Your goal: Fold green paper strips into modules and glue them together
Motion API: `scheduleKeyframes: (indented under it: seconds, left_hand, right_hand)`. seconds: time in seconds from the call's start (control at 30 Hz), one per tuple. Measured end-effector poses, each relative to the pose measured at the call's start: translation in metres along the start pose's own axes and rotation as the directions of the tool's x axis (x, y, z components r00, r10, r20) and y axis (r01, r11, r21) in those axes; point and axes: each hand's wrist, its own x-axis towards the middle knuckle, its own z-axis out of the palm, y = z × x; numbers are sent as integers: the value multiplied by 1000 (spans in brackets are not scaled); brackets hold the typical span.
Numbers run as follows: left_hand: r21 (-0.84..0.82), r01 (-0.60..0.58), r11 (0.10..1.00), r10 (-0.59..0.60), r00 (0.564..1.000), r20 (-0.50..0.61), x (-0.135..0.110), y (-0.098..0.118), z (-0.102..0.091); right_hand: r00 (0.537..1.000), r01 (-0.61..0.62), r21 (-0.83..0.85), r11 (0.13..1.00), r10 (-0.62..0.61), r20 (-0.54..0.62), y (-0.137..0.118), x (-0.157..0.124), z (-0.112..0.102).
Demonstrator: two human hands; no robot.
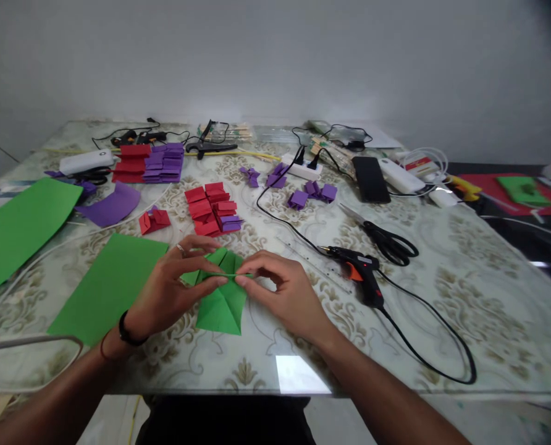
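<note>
Between my two hands is a creased piece of green paper point(220, 309), partly folded, with a raised fold running across its middle. My left hand point(176, 275) pinches the left end of that fold between thumb and index finger. At the right end, my right hand point(278, 284) pinches the same fold. The two sets of fingertips are almost touching. A flat green sheet point(106, 287) lies just left of my left hand. Beyond my hands sit red folded paper pieces point(206, 210), with a purple one at their corner, and a single red folded piece point(154, 220).
A hot glue gun point(356, 266) with a looping cord and black-handled scissors point(389, 241) lie to the right. A clear ruler point(312, 266) is beside the glue gun. Farther back are a power strip point(303, 167), a phone point(370, 179) and purple folded pieces point(298, 198).
</note>
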Motion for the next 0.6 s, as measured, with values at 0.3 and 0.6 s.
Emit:
scheduleKeyframes:
  seconds: [0.3,0.6]
  left_hand:
    - [-49,199,979,-189,968,164,-6,18,8]
    - [-95,139,986,-124,980,156,-13,23,7]
  right_hand:
    - [995,-17,42,999,13,94,-7,-1,2]
    - [961,-147,168,975,100,259,-5,-2,1]
